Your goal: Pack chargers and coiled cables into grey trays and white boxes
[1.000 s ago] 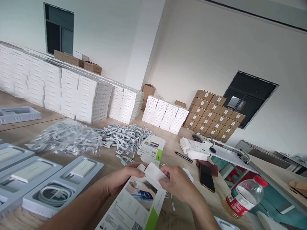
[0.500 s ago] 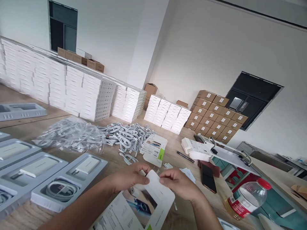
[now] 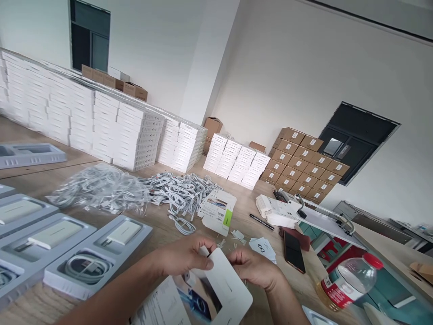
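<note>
A white printed card box (image 3: 233, 289), folded partly open, is held low in the middle between both hands. My left hand (image 3: 189, 255) pinches its upper left edge, thumb on top near a raised flap. At the upper right edge, my right hand (image 3: 252, 266) has its fingers curled against the card, their tips partly behind it. Beyond the hands lie more flat printed cards (image 3: 216, 210) with a green patch, a heap of grey-white cables (image 3: 179, 189) and small white papers (image 3: 264, 249).
Trays with chargers and cables (image 3: 98, 257) stand at left, beside bagged cables (image 3: 98, 189). Stacked white boxes (image 3: 128, 135) line the back. A pen (image 3: 261, 221), white booklets (image 3: 277, 211), phone (image 3: 293, 252) and red-capped bottle (image 3: 350, 282) are at right.
The card box has moved slightly down and right, turning a little. Both hands have shifted slightly downward with it, uncovering more of the small papers behind.
</note>
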`<state>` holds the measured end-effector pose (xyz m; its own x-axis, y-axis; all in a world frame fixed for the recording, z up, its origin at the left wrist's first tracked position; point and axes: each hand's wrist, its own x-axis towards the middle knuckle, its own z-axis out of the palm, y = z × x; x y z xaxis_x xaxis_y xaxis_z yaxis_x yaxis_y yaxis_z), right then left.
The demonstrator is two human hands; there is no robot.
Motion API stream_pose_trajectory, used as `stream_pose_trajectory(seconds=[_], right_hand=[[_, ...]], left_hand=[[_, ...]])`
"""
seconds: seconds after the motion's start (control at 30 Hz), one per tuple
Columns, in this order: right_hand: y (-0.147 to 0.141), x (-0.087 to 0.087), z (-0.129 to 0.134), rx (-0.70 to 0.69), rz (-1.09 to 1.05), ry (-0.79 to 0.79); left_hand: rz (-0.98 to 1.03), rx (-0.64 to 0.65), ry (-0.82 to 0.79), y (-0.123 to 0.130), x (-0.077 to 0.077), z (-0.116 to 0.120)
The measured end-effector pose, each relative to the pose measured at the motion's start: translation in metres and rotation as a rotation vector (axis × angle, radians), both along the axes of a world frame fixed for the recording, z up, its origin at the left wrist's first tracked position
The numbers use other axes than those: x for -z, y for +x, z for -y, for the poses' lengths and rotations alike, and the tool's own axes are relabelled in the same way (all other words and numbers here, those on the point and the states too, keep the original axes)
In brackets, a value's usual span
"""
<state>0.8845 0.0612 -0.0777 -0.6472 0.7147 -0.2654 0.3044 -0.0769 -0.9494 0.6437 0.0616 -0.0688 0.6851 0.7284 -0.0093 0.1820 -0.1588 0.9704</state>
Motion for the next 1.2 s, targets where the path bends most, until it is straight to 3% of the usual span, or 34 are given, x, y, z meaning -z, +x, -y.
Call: stream_pose_trajectory(seconds=[0.23, 0.37, 0.73, 0.83, 1.03, 1.1, 1.2], right_hand=[[0.001, 0.007, -0.001, -0.023, -0.020, -0.020], [-0.003, 0.003, 0.003, -0.082, 0.060, -0.021], [-0.002, -0.009, 0.006, -0.001, 0.142, 0.042], [-0.005, -0.006, 0.006, 0.065, 0.328, 0.177], [-0.002, -0.006, -0.001, 0.257, 0.785, 0.722], [0.001, -0.011, -0.009, 0.330, 0.886, 0.812], [0.004, -0.015, -0.029, 0.384, 1.024, 0.827]], left_hand=[[0.045, 0.018, -0.036, -0.002, -0.001, 0.000], [-0.011, 0.052, 0.023, -0.003, -0.001, -0.001], [0.033, 0.017, -0.063, -0.002, 0.000, 0.001], [0.052, 0.054, -0.118, -0.002, -0.001, 0.003], [-0.100, 0.137, -0.061, 0.007, 0.003, 0.010], [-0.174, 0.144, -0.049, 0.010, 0.006, 0.012], [-0.173, 0.127, -0.019, 0.013, 0.010, 0.012]])
